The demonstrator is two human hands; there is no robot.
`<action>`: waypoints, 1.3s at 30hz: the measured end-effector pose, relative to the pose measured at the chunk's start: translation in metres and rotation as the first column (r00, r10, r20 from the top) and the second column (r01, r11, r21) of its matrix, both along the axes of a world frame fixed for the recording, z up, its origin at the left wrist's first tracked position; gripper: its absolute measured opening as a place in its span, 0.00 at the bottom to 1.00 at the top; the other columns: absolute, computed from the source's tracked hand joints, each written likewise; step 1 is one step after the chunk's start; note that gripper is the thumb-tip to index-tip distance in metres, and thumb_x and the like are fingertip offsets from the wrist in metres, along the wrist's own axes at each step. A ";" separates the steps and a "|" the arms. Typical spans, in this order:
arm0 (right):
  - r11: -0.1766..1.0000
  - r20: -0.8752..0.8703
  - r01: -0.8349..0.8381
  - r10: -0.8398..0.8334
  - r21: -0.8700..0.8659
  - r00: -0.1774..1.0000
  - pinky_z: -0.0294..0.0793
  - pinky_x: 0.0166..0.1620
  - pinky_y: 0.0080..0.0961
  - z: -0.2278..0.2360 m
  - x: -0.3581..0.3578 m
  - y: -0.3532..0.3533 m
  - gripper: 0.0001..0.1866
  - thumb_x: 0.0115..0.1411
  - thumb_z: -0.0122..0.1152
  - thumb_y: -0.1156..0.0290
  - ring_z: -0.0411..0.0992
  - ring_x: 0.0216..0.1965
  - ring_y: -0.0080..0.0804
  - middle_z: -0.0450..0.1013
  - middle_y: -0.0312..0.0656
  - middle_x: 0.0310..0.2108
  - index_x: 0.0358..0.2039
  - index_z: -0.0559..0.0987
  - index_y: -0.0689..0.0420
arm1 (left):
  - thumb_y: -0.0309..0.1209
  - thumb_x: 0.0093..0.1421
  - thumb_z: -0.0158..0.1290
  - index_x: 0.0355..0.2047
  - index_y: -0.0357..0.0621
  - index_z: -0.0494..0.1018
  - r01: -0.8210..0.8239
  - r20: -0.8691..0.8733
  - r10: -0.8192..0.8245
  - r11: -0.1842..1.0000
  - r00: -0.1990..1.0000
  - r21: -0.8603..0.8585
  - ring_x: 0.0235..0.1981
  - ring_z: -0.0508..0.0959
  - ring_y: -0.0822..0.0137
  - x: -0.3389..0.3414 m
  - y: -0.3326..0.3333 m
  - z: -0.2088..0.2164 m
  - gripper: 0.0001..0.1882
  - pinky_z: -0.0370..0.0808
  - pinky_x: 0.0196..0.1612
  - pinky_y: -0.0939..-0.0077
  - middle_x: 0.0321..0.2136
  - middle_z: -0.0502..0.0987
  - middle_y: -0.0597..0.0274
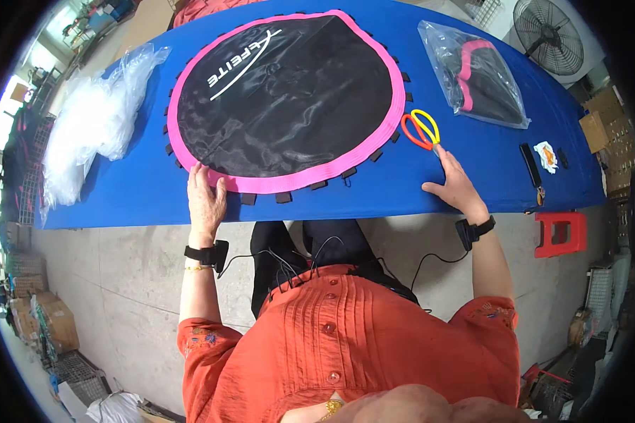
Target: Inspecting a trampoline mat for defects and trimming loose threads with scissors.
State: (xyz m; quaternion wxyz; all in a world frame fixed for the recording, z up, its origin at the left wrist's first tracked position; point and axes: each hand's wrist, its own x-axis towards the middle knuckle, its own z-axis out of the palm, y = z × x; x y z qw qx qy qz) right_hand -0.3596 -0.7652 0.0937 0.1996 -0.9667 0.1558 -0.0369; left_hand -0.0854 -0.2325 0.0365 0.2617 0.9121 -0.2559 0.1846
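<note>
Left hand [207, 201]: I am seeing it resting on the mat's pink edge, thumb and fingers standing apart.
Right hand [456, 185]: fingertips are touching the scissors [432, 143], thumb spreading clear; the fingers are hiding the blades.
Mat [282, 99]: lying flat on the blue table [374, 204], centre, black tabs [283, 198] protruding around it.
Scissors risk: I am judging that a careless sweep could be nicking a finger or snagging a nearby tab.
Mat risk: sideways pressing by the left hand could be creasing it.
Wire [434, 255]: sagging below the right wrist, possibly catching during a long reach.
</note>
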 end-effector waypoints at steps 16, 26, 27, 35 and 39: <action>0.916 0.266 0.243 -0.159 -0.318 0.951 0.58 0.73 0.52 -0.054 -0.008 0.024 0.41 0.71 0.62 0.48 0.62 0.73 0.59 0.67 0.59 0.71 0.75 0.65 0.61 | 0.42 0.72 0.56 0.61 0.38 0.73 -0.057 -0.020 0.060 0.988 0.998 0.146 0.72 0.67 0.44 0.004 0.001 -0.015 0.25 0.56 0.77 0.44 0.66 0.73 0.46; 0.900 0.273 0.282 -0.195 -0.332 0.942 0.58 0.74 0.50 -0.058 -0.009 0.020 0.40 0.72 0.60 0.46 0.62 0.74 0.56 0.67 0.56 0.72 0.74 0.66 0.58 | 0.40 0.71 0.55 0.59 0.42 0.75 -0.086 -0.012 0.089 0.987 0.996 0.138 0.72 0.67 0.47 0.004 -0.005 -0.012 0.21 0.55 0.77 0.45 0.64 0.75 0.49; 0.896 0.260 0.290 -0.207 -0.336 0.943 0.58 0.74 0.49 -0.057 -0.009 0.019 0.40 0.72 0.61 0.46 0.62 0.74 0.55 0.67 0.55 0.72 0.75 0.66 0.58 | 0.40 0.71 0.55 0.59 0.42 0.75 -0.086 -0.014 0.089 0.987 0.996 0.138 0.72 0.67 0.47 0.004 -0.005 -0.012 0.21 0.55 0.77 0.45 0.64 0.75 0.49; 0.893 0.274 0.309 -0.223 -0.328 0.935 0.57 0.75 0.50 -0.060 -0.008 0.025 0.39 0.72 0.61 0.47 0.62 0.74 0.56 0.67 0.54 0.72 0.75 0.66 0.54 | 0.40 0.71 0.55 0.55 0.41 0.76 -0.084 0.025 0.081 0.987 0.996 0.136 0.68 0.71 0.47 0.002 -0.006 -0.011 0.19 0.59 0.73 0.44 0.61 0.76 0.49; 0.889 0.288 0.312 -0.218 -0.337 0.932 0.57 0.75 0.50 -0.062 -0.009 0.022 0.39 0.72 0.62 0.47 0.63 0.74 0.56 0.67 0.54 0.72 0.75 0.66 0.54 | 0.41 0.71 0.55 0.51 0.42 0.77 -0.091 0.053 0.084 0.986 0.995 0.137 0.64 0.74 0.48 0.002 -0.008 -0.010 0.17 0.63 0.69 0.45 0.57 0.78 0.50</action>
